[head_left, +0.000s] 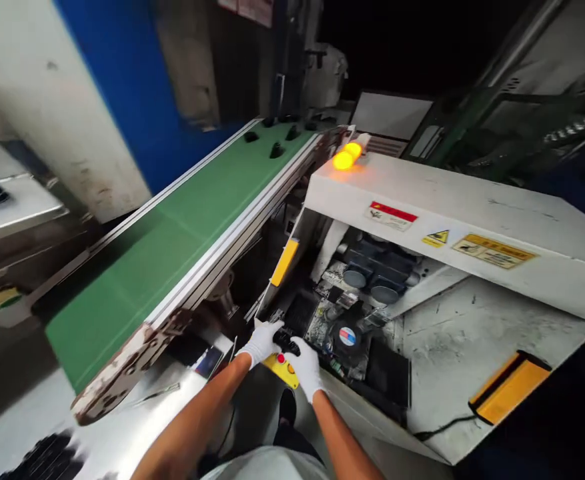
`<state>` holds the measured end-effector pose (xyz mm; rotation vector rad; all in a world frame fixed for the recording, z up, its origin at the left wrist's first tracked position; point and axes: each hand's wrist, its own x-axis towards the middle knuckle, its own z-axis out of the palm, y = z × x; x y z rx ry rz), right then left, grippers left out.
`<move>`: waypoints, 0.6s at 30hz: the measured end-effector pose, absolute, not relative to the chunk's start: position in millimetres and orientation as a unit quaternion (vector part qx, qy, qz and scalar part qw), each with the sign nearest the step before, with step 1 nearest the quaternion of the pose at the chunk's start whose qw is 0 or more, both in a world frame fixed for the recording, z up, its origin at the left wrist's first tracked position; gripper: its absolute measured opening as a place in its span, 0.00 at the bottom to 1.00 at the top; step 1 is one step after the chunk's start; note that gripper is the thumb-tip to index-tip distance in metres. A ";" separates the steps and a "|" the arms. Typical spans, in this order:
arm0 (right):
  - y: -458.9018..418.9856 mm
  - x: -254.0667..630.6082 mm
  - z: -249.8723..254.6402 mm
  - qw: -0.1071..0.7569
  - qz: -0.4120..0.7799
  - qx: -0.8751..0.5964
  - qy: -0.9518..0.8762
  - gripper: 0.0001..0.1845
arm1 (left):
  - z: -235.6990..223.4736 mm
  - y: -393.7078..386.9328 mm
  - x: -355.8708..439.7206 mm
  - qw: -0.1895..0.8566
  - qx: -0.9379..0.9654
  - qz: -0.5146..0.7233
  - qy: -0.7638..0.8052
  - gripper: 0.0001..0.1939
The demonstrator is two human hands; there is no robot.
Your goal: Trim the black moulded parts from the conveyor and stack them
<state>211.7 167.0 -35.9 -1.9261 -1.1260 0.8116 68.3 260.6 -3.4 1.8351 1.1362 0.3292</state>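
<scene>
Both my hands wear white gloves and meet at the front edge of a white machine. A small black part point(286, 342) sits between them, its exact kind too small to make out. My left hand point(263, 341) grips its left end, and my right hand point(304, 363) has its fingers closed on the right end. Just below the part is a yellow control panel point(283, 371) with a red button point(281, 359). Inside the machine opening, close to my right hand, is a dark fixture with a round blue-and-red label point(347, 336).
To the left runs a green conveyor belt point(172, 227) with several black parts at its far end. Yellow safety bars point(285, 263) flank the opening of the white machine housing point(452, 200). An orange lamp point(345, 159) glows on top. Black pieces point(47, 459) lie at lower left.
</scene>
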 end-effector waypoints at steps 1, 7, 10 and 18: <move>164.1 211.2 -36.4 0.383 0.324 -0.745 -0.439 0.20 | -3.5 263.7 74.3 0.459 0.753 0.118 0.456 0.34; 132.2 282.4 -7.1 0.443 0.330 -0.733 -0.396 0.20 | 21.8 257.2 118.8 0.460 0.756 0.112 0.451 0.24; 132.0 362.5 33.6 0.468 0.245 -0.757 -0.384 0.19 | 50.3 274.6 178.0 0.460 0.768 0.148 0.421 0.24; 179.8 474.4 99.7 0.341 0.218 -0.783 -0.473 0.19 | 90.9 338.9 298.9 0.444 0.828 0.142 0.312 0.25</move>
